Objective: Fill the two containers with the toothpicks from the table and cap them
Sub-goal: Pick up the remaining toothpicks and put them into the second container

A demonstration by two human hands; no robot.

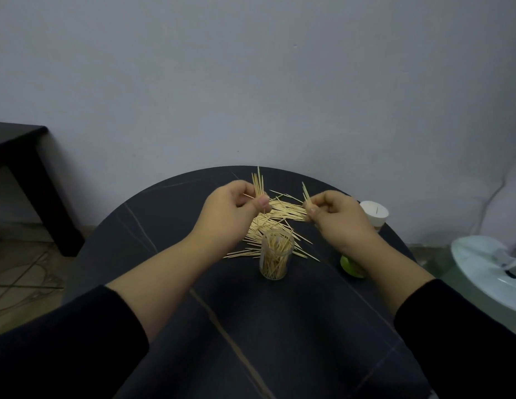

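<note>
A heap of loose toothpicks (280, 218) lies on the round dark table (251, 326). In front of the heap stands a clear container (276, 254), uncapped and partly full of toothpicks. My left hand (231, 210) pinches a small upright bundle of toothpicks (258, 182) above the heap. My right hand (334, 213) pinches a few toothpicks (305, 192) that point up and left. A white-capped container (375, 213) stands at the table's right edge, behind my right hand. A green cap (350, 264) lies under my right wrist, partly hidden.
A dark side table (23, 168) stands at the left against the grey wall. A white fan base (490, 269) sits on the floor to the right, with a cable running up the wall. Thin cords lie on the floor at the left.
</note>
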